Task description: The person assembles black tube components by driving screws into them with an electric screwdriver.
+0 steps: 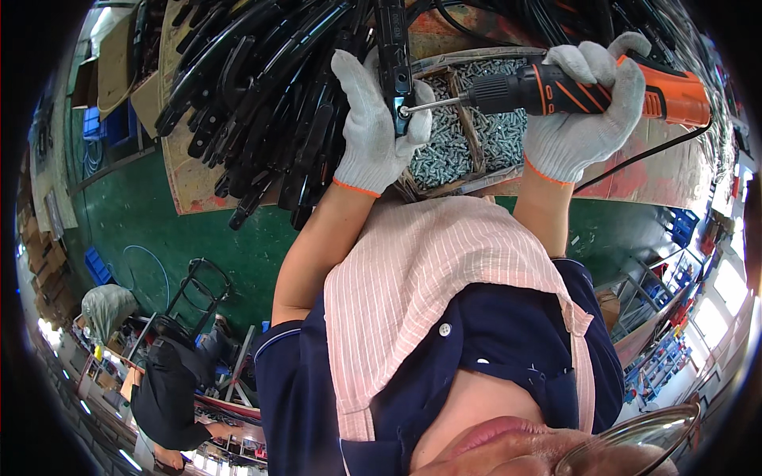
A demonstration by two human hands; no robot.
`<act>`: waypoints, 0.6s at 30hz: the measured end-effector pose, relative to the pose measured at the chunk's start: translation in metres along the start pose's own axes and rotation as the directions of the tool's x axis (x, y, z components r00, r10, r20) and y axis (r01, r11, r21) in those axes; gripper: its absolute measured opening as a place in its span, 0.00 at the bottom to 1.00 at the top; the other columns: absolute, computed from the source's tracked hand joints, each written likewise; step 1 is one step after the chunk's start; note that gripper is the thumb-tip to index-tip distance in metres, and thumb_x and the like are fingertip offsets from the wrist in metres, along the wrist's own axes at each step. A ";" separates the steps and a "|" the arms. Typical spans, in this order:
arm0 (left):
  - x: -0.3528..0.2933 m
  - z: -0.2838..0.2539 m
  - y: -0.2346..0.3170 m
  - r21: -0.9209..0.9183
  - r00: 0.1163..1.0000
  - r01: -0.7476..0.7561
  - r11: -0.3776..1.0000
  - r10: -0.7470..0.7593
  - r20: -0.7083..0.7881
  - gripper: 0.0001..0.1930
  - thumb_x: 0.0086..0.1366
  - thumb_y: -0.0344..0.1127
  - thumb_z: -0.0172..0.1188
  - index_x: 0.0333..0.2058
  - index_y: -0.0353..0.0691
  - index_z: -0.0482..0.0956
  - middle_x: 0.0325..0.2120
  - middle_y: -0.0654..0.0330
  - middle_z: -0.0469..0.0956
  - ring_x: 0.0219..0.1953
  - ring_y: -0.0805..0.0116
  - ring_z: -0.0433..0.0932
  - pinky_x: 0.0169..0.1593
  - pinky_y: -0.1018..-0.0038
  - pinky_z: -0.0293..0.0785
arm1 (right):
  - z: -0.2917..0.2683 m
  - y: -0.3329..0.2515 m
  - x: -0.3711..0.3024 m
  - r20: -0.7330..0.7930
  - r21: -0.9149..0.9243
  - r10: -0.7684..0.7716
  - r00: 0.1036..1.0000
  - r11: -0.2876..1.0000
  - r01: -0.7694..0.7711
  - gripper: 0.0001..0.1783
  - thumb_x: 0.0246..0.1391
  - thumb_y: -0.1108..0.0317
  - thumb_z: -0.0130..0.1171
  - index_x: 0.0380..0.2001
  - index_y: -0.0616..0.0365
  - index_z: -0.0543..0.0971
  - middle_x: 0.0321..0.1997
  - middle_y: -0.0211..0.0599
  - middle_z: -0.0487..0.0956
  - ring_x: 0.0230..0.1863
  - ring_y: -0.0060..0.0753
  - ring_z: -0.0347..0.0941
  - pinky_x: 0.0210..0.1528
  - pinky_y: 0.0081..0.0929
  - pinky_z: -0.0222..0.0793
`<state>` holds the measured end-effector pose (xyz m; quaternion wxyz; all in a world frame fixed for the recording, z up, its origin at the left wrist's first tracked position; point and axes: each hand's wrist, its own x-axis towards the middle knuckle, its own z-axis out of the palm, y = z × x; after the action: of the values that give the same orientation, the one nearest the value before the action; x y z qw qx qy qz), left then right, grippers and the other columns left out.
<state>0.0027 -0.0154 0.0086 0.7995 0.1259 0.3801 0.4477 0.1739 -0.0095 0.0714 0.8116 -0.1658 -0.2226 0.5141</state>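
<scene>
My left hand point(366, 131), in a white knit glove with an orange cuff, grips the lower end of a long black bar-shaped part point(393, 47) with a metal end. My right hand point(583, 143), gloved alike, is wrapped round an orange and black electric screwdriver point(675, 94). Its bit point(440, 103) points left and meets a small screw point(406, 112) at the part's metal end, between my left fingers. Under the screwdriver lies a divided box point(456, 189) of small silvery screws point(496, 143). A dark cord point(635, 163) trails from the screwdriver's back end.
A heap of similar black parts point(270, 103) covers the left of the worktable point(186, 174). Black cables point(524, 20) lie along its far side. Behind me are a green floor point(135, 222), a metal frame cart point(202, 285) and another person in dark clothes point(167, 389).
</scene>
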 end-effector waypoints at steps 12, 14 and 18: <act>-0.001 0.008 -0.002 0.100 0.997 -0.014 0.995 0.022 -0.073 0.42 0.60 0.79 0.29 0.55 0.50 0.66 0.27 0.62 0.73 0.21 0.75 0.70 0.16 0.86 0.62 | 0.022 -0.004 -0.026 0.444 -0.454 -0.073 0.893 0.841 0.294 0.27 0.52 0.80 0.50 0.55 0.47 0.63 0.27 0.25 0.67 0.22 0.16 0.59 0.27 0.19 0.61; -0.003 0.009 -0.001 0.148 0.998 -0.014 0.989 0.022 -0.057 0.43 0.60 0.79 0.29 0.56 0.49 0.66 0.28 0.63 0.73 0.23 0.76 0.70 0.17 0.87 0.63 | 0.022 -0.004 -0.027 0.454 -0.458 -0.064 0.889 0.839 0.295 0.28 0.51 0.81 0.50 0.55 0.47 0.62 0.27 0.25 0.67 0.22 0.17 0.59 0.27 0.19 0.61; -0.006 0.015 0.001 0.160 0.990 0.027 0.987 -0.004 -0.144 0.44 0.61 0.79 0.29 0.56 0.47 0.66 0.27 0.66 0.72 0.26 0.78 0.69 0.18 0.86 0.65 | 0.022 -0.002 -0.028 0.488 -0.465 -0.019 0.873 0.841 0.278 0.33 0.47 0.84 0.49 0.57 0.48 0.60 0.26 0.27 0.67 0.22 0.19 0.60 0.27 0.21 0.63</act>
<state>0.0104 -0.0177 0.0224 0.7608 0.1547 0.4727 0.4170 0.1527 -0.0346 0.0858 0.6968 -0.2329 -0.5535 0.3922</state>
